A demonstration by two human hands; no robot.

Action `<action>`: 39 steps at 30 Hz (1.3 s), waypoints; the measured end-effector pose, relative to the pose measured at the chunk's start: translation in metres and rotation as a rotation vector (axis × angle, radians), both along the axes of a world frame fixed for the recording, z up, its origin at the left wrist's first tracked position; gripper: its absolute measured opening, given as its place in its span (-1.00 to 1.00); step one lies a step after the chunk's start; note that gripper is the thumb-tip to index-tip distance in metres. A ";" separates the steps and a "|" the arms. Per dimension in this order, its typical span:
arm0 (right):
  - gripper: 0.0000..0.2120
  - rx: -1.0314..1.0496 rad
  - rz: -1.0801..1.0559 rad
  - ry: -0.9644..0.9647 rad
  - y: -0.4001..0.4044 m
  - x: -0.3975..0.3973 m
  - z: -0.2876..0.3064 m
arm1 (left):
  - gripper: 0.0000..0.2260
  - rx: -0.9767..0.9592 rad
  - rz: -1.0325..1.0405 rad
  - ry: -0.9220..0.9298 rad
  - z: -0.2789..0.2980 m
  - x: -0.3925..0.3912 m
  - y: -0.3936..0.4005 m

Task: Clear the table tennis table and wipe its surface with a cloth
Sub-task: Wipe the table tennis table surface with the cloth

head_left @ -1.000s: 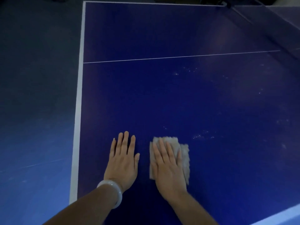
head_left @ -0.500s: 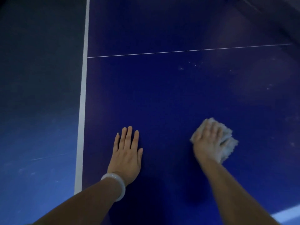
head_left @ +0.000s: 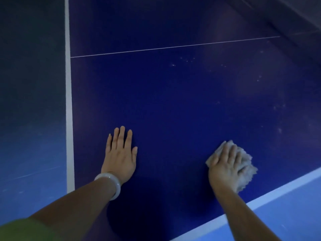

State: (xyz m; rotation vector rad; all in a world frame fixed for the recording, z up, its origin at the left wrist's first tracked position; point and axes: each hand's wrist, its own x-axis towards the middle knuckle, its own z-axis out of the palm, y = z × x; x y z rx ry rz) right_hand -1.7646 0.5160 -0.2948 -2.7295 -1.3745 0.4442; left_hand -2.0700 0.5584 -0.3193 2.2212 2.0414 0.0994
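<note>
In the head view, the dark blue table tennis table (head_left: 173, 110) fills most of the scene, with white edge lines at the left and along the near right corner and a thin white centre line crossing it farther off. The left hand (head_left: 120, 153) lies flat on the table, fingers straight and together, grasping nothing; a pale bangle (head_left: 111, 184) circles its wrist. The right hand (head_left: 225, 166) presses a crumpled light grey cloth (head_left: 246, 164) onto the table near the right edge line, fingers spread over it. Faint pale specks dot the table beyond the cloth.
</note>
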 end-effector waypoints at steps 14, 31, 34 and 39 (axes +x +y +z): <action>-0.43 0.058 0.496 -0.217 -0.091 0.017 -0.002 | -0.44 0.034 -0.006 -0.040 0.000 -0.005 -0.002; -0.41 0.150 0.446 -0.035 -0.088 0.027 -0.013 | -0.50 0.011 -0.321 -0.150 0.028 0.202 0.009; -0.40 0.159 0.572 -0.026 -0.087 0.049 -0.020 | -0.48 -0.022 -0.321 -0.058 0.020 0.249 0.027; -0.43 0.092 0.537 -0.093 -0.072 0.146 -0.018 | -0.47 0.011 -0.279 -0.006 0.008 0.266 0.031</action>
